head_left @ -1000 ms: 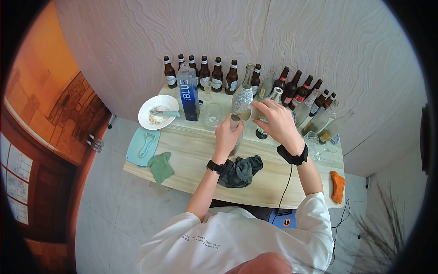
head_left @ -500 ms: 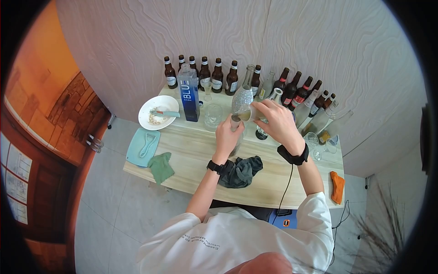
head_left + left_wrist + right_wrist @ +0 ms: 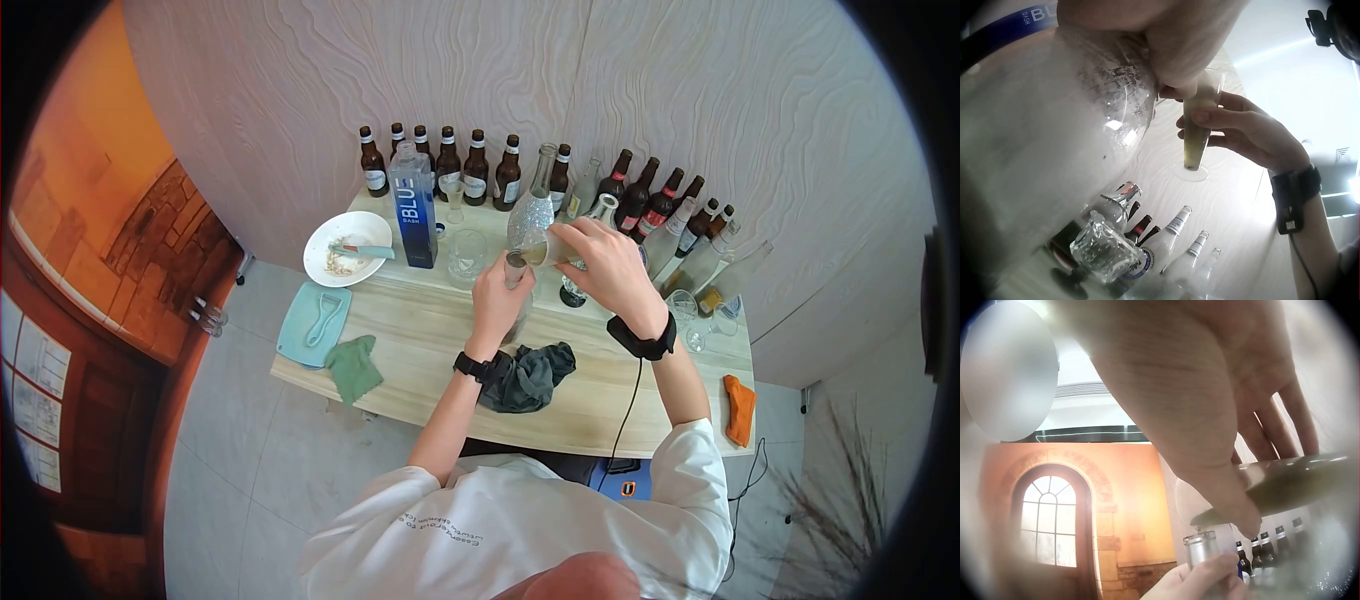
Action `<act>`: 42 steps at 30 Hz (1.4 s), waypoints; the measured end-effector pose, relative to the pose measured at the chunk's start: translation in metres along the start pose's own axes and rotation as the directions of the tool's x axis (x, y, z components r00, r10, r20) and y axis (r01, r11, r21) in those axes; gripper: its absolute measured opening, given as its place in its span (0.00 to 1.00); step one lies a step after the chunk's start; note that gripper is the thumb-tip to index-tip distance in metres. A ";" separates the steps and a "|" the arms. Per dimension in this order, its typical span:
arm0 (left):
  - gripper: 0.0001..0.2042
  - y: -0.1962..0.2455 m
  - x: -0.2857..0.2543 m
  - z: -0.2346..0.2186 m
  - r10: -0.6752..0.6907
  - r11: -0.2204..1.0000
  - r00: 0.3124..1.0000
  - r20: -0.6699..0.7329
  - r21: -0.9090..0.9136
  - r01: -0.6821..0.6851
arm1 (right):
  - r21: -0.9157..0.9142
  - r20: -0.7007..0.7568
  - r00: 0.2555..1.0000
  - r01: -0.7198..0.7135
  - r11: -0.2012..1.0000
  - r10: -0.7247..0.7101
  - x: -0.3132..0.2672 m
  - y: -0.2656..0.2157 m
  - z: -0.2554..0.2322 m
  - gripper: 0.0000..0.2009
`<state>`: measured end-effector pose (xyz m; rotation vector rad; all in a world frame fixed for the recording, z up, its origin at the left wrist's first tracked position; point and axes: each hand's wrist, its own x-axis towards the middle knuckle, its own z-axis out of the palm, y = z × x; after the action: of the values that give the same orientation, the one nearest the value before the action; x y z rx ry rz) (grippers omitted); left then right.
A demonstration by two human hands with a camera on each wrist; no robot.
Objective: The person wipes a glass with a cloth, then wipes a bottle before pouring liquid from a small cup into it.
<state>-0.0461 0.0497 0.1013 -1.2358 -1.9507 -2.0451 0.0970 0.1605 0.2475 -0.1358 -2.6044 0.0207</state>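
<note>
My left hand (image 3: pixel 500 298) grips the neck of a clear glass bottle (image 3: pixel 1029 137), whose open mouth (image 3: pixel 1200 537) points up. My right hand (image 3: pixel 612 268) holds a slim footed glass (image 3: pixel 1199 128) between thumb and fingers. Yellow-green liquid (image 3: pixel 1297 487) lies inside that glass. It is tipped nearly on its side, with its rim right over the bottle's mouth in the right wrist view. Below the hands the bottle's body is mostly hidden by the left hand in the head view. A dark crumpled cloth (image 3: pixel 535 378) lies near the left wrist.
Brown beer bottles (image 3: pixel 448 155) line the back edge, with a glittery bottle (image 3: pixel 532 215) just behind the hands. To the left stand a blue bottle (image 3: pixel 414 215), a tumbler (image 3: pixel 467 255), a white plate (image 3: pixel 325 265) and a cutting board (image 3: pixel 300 335). An orange cloth (image 3: pixel 739 410) lies right.
</note>
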 end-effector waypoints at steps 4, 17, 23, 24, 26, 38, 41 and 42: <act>0.10 0.001 0.000 0.000 0.000 1.000 1.000 0.003 0.008 0.000 | -0.003 0.014 1.000 -0.007 1.000 0.007 0.000 0.000 0.000 0.23; 0.10 -0.001 -0.001 0.000 -0.001 1.000 1.000 -0.001 0.001 0.001 | 0.007 0.012 1.000 -0.003 1.000 0.003 0.000 0.000 0.000 0.22; 0.10 0.002 0.000 -0.001 0.009 1.000 1.000 -0.004 -0.006 -0.009 | -0.003 0.021 1.000 -0.003 1.000 0.004 0.002 -0.001 -0.001 0.22; 0.10 0.002 0.000 -0.001 0.010 1.000 1.000 -0.004 -0.007 -0.010 | -0.004 0.020 1.000 -0.001 1.000 0.001 0.002 0.000 -0.001 0.22; 0.10 0.001 0.000 -0.001 0.011 1.000 1.000 -0.006 -0.009 -0.011 | -0.024 0.024 1.000 0.003 1.000 -0.003 0.002 -0.002 -0.002 0.23; 0.11 -0.008 -0.001 0.002 -0.001 1.000 1.000 -0.003 0.014 0.001 | -0.040 0.039 0.999 0.008 0.999 -0.006 0.004 -0.003 -0.003 0.22; 0.11 -0.005 -0.001 0.001 0.006 1.000 1.000 0.000 0.015 -0.006 | -0.043 0.054 0.999 -0.004 0.999 0.006 0.004 -0.003 -0.003 0.22; 0.11 -0.004 -0.001 0.001 0.006 1.000 1.000 -0.002 0.011 -0.006 | -0.047 0.061 0.998 -0.009 0.999 0.012 0.004 -0.003 -0.003 0.22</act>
<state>-0.0475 0.0508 0.0972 -1.2347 -1.9523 -2.0291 0.0950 0.1576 0.2526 -0.1683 -2.6666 -0.0324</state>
